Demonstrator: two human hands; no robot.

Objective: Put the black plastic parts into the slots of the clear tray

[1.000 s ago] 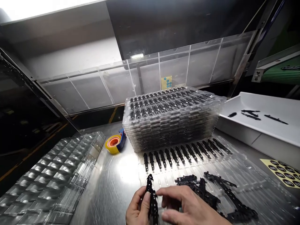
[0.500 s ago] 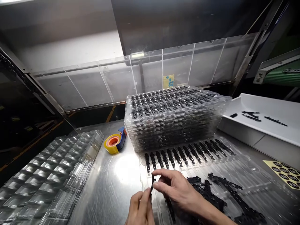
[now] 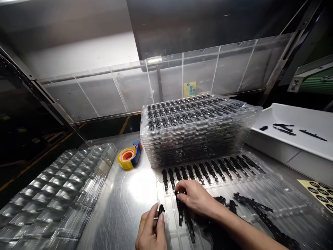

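My left hand pinches a slim black plastic part upright between thumb and fingers, above the tray's near left corner. Just right of it, my right hand closes thumb and fingertips around the top of another long black plastic part. More loose black parts lie in a pile on the clear plastic tray, some hidden by my right forearm. Along the tray's far side, a row of black parts sits side by side in the slots.
Behind stands a tall stack of filled clear trays. At left are stacked clear trays, with a tape dispenser between. A white bin with several black parts and a sticker sheet are at right.
My hands have moved apart. The left has drawn down and left with a black part; the right has let that part go and gripped another one over the tray.
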